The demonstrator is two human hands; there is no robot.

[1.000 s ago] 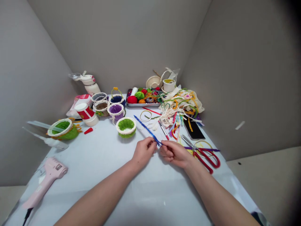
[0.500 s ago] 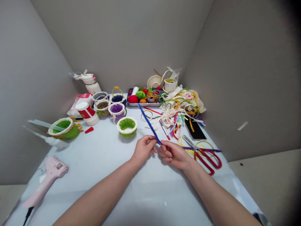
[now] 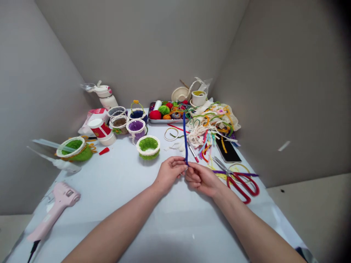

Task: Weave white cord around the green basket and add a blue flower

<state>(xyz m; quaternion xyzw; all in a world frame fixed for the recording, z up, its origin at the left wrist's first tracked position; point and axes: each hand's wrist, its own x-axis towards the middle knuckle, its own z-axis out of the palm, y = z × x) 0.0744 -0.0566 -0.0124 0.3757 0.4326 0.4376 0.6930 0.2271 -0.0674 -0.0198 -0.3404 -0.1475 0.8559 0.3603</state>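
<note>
My left hand [image 3: 168, 173] and my right hand [image 3: 201, 178] meet over the middle of the white table [image 3: 115, 204]. Both pinch the lower end of a blue pipe cleaner [image 3: 185, 138]. It stands almost upright from my fingertips and points toward the far side of the table. Nearest to my left hand sits a small green basket with a cream rim [image 3: 148, 147]. Red-handled scissors [image 3: 240, 180] lie just right of my right hand.
A metal tray of yarn balls [image 3: 166, 111] stands at the back, beside a heap of cords and pipe cleaners [image 3: 212, 126]. Several small baskets [image 3: 128, 122], a red-labelled cup [image 3: 101, 131] and a larger green basket [image 3: 73, 149] fill the left. A pink glue gun [image 3: 55, 210] lies front left. A phone [image 3: 227, 149] lies right.
The free end of the blue pipe cleaner has swung from leaning far left to nearly upright. Both hands have stayed in about the same place, still pinching it.
</note>
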